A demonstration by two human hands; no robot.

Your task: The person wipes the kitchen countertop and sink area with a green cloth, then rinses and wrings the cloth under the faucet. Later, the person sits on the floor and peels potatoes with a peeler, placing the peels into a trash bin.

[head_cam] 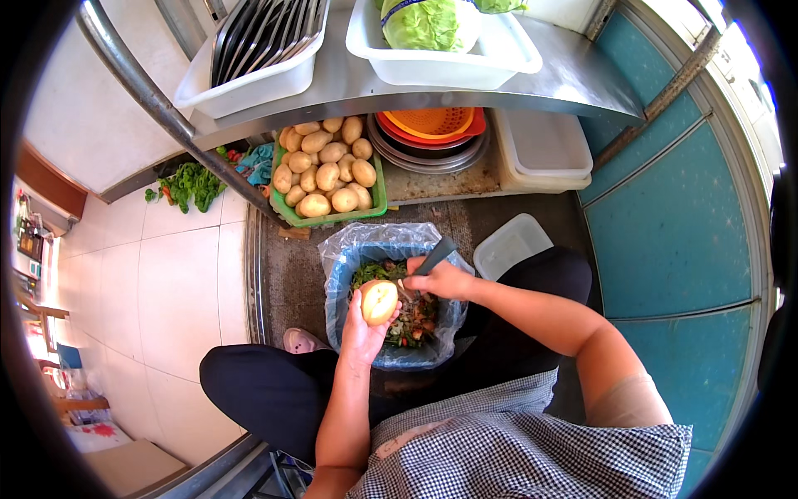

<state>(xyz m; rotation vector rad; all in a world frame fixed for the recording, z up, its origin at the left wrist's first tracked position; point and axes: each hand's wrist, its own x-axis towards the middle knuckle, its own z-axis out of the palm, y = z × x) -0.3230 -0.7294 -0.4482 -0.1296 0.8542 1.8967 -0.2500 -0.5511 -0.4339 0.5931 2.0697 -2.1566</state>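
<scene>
A partly peeled potato [378, 302] rests in my left hand [361, 330], its pale flesh facing up and brownish skin around it. My right hand [444, 279] grips the dark handle of a peeler [436, 254] just right of the potato; its working end is mostly hidden by my fingers. Both hands are above a blue bin [336, 284] lined with a clear plastic bag [368, 233]. Inside the bin lie vegetable scraps [414, 321], with green leaves and reddish pieces. Beyond it, a green crate [349, 217] holds several unpeeled potatoes [326, 176].
A translucent plastic tub [511, 244] stands right of the bin. Metal basins and an orange colander [436, 121] sit under the steel shelf [424, 98]. On that shelf are white tubs [446, 67], one with a cabbage [430, 28]. Leafy greens [190, 185] lie on the floor at left.
</scene>
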